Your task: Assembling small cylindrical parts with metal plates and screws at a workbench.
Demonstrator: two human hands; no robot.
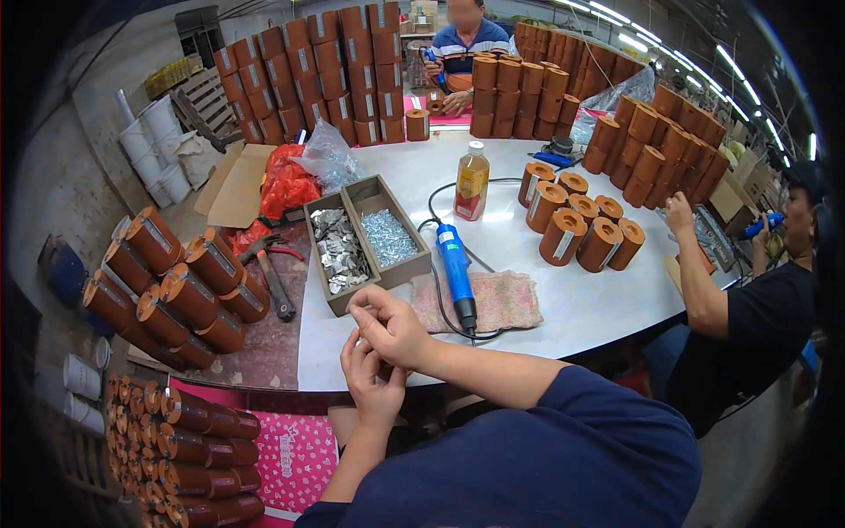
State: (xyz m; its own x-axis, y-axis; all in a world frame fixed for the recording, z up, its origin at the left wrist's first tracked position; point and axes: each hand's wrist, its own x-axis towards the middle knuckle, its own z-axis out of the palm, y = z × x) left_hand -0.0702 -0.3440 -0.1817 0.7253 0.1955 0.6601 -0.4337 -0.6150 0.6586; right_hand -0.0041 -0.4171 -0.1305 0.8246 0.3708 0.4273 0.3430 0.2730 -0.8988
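Curling my R hand (398, 336) and L hand (374, 392) close together — contents hidden.
R fingertips pinch-shaped, L fingers bent beneath; can't tell if either grips anything, b/c my fingers cover it. Just beyond: 1 tray (405, 270) on the table (339, 361), 2 compartments w/ flat metal bits (339, 251) and tiny silvery pcs (389, 239), uncountable. Also 1 blue driver (454, 264), 1 bottle (472, 183), 1 hammer (276, 286), 8 visible cylinders (562, 239) R of bottle.

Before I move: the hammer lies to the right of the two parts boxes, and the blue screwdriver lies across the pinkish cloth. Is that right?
Not quite: the head view shows the hammer to the left of the two parts boxes. The blue screwdriver does lie across the pinkish cloth.
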